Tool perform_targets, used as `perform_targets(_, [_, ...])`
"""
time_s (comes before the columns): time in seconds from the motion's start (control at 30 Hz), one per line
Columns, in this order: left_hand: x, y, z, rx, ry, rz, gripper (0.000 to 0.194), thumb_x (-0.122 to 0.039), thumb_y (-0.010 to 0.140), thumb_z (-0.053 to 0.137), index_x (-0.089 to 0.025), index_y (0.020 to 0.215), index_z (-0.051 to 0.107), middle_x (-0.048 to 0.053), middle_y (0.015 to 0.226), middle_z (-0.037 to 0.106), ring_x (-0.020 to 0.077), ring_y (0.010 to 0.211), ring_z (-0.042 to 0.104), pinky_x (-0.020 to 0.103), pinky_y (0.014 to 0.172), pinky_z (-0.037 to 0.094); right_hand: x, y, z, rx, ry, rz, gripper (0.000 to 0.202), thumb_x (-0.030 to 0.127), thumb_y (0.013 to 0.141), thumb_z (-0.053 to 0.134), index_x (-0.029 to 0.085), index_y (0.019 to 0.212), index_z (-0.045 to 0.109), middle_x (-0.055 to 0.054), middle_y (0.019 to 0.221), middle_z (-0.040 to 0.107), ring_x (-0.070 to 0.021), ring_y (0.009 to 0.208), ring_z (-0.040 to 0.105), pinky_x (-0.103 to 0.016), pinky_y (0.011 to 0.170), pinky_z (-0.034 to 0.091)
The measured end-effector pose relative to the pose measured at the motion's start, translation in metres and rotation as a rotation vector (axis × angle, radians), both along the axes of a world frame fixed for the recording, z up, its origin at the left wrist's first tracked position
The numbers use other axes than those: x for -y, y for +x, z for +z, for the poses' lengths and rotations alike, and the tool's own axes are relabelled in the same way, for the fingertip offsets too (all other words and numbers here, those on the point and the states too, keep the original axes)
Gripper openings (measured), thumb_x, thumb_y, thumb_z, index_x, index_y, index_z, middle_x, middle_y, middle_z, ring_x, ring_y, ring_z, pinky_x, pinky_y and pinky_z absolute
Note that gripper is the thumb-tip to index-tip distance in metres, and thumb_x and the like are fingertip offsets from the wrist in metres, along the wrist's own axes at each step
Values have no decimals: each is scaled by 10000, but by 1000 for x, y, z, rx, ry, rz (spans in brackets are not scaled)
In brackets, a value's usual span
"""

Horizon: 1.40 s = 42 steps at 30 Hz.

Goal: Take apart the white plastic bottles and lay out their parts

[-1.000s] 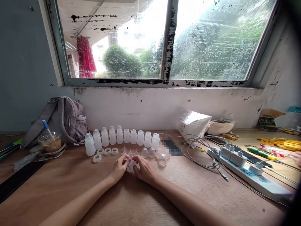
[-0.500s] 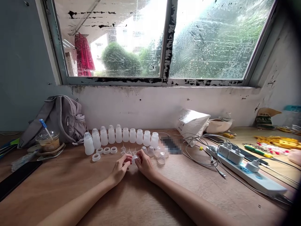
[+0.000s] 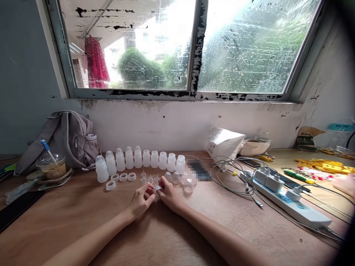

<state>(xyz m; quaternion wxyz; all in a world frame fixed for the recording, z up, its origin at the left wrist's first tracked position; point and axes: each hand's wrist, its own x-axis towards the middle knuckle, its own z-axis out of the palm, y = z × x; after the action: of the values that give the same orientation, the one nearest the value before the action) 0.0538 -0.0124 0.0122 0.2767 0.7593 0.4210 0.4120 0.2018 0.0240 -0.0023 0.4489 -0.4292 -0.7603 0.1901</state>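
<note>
On the wooden table (image 3: 83, 218), small ring (image 3: 158, 189) pinched between both hands, opening facing up.

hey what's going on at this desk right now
A person sits at a wooden desk under a window, both hands together over a small translucent ring. The left hand and right hand pinch it between the fingertips. Just beyond stands a row of small white bottles, with loose rings and clear caps laid out in front. A grey bag and an iced drink sit to the left, a power strip to the right.
</note>
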Motion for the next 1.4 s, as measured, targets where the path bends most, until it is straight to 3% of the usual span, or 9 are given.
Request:
perform_targets(0.2, [-9,-6,12,-84,46,14,214,-370,800,431,-191,886,509,23,773,614,147,713,584,216,568,442,-1,1,0,-57,-16,-10,220,122,662,406,205,860,451,55,565,397,-112,517,396,-199,490,296])
perform_targets(0.3, [-39,-12,25,-171,131,167,235,-363,826,374,-207,940,509,17,773,625,150,709,590,238,615,442,-2,3,0,-106,-39,-40,306,114,695,360,208,967,463,42,585,448,-118,523,428,-204,506,326])
perform_targets(0.4, [-83,-15,37,-417,147,386,324,-304,799,418,-229,1114,439,10,789,638,162,701,598,248,623,430,-2,5,0,-110,-83,-47,311,101,705,326,218,937,497,41,564,467,-118,505,450,-205,507,339])
perform_targets(0.53, [-134,-14,46,-489,148,471,446,-261,792,416,-240,1233,350,43,800,638,210,729,596,296,640,420,-1,7,0,-96,-115,-24,276,101,710,321,225,861,517,46,539,478,-118,502,467,-201,506,347])
perform_targets(0.67, [-152,-9,44,-544,205,506,395,-242,788,419,-208,1181,423,98,889,598,257,777,574,346,632,422,-1,7,-1,-89,-114,-21,269,101,719,323,220,856,521,44,538,485,-118,503,475,-199,510,354])
perform_targets(0.93, [-124,-6,38,-558,456,479,119,-251,785,457,-180,781,552,88,1057,473,251,1013,437,375,843,377,1,8,0,-80,-109,-1,280,96,729,322,216,874,528,46,519,489,-118,495,482,-198,509,361])
perform_targets(1.03, [-102,-12,40,-449,581,428,153,-268,832,386,-200,869,517,64,1131,426,211,1043,432,358,902,354,0,8,0,-88,-113,12,281,102,735,320,219,877,532,45,522,497,-119,496,487,-203,519,368])
perform_targets(1.2, [-56,-19,39,-223,620,310,194,-264,863,336,-229,1038,412,57,1154,393,162,1004,471,284,806,431,-1,7,-1,-127,-141,-12,252,134,749,331,211,874,536,35,538,518,-124,496,500,-216,524,384])
perform_targets(1.4, [-20,-20,16,-220,634,246,186,-225,855,355,-238,1034,400,67,1113,386,187,1066,421,347,898,377,2,7,4,-224,-211,26,236,194,769,362,201,945,518,18,591,544,-120,478,507,-221,471,413])
